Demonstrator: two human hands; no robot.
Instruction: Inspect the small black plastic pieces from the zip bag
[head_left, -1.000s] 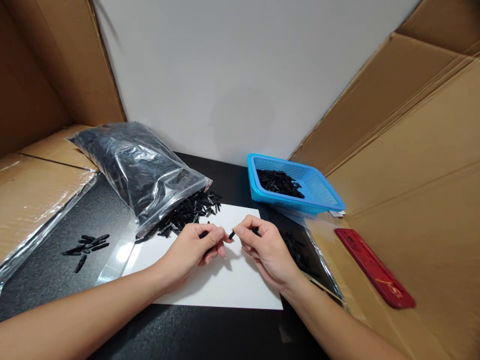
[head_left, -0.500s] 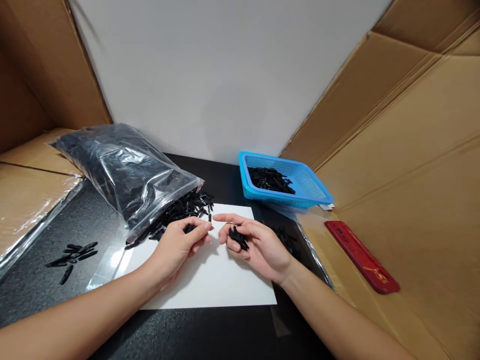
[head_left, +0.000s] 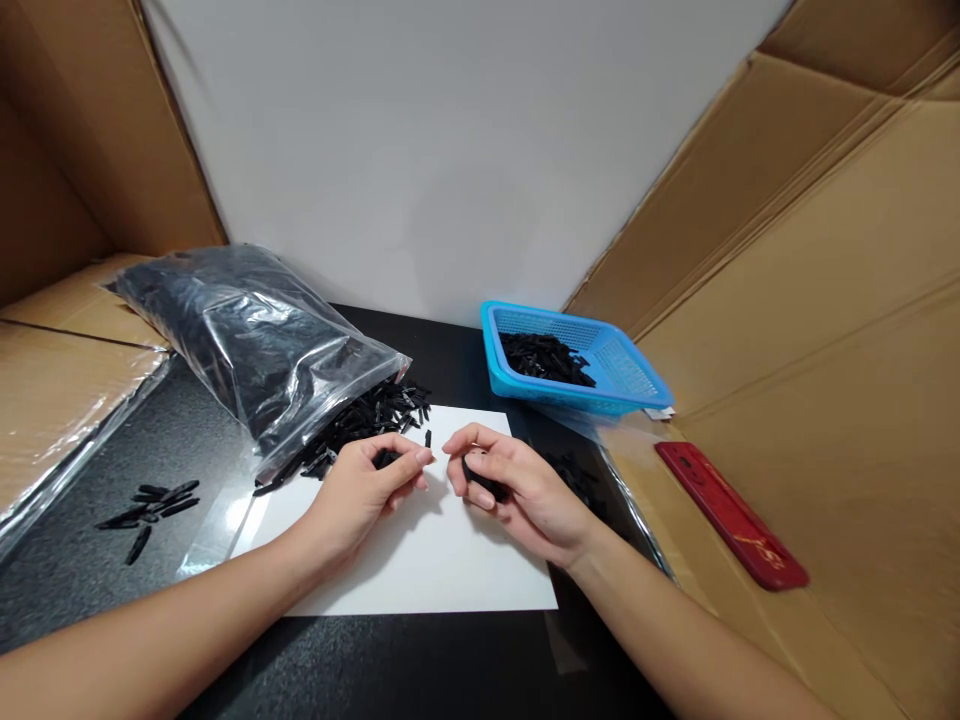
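Observation:
My left hand (head_left: 375, 495) is closed above a white sheet (head_left: 435, 570). Its thumb and forefinger pinch a small, thin black strip (head_left: 428, 439) that stands up from the fingertips. More black shows inside the curled fingers. My right hand (head_left: 525, 495), a short gap away, is curled round several black strips (head_left: 486, 478), with the thumb over them. Just behind my left hand a pile of black strips (head_left: 382, 405) spills at the mouth of a clear plastic bag (head_left: 255, 320) full of dark pieces.
A blue basket (head_left: 637, 385) holding black strips (head_left: 546, 358) stands at the back right. Several strips (head_left: 150, 505) lie at the left; others (head_left: 574, 478) lie beyond my right hand. A red case-like object (head_left: 731, 515) rests on cardboard at the right. Cardboard walls (head_left: 840, 250) flank the table.
The fingers of my right hand have curled in, the forefinger bending back from the strip in my left hand. The thumb now covers more of the right hand's strips. My left hand keeps its pinch.

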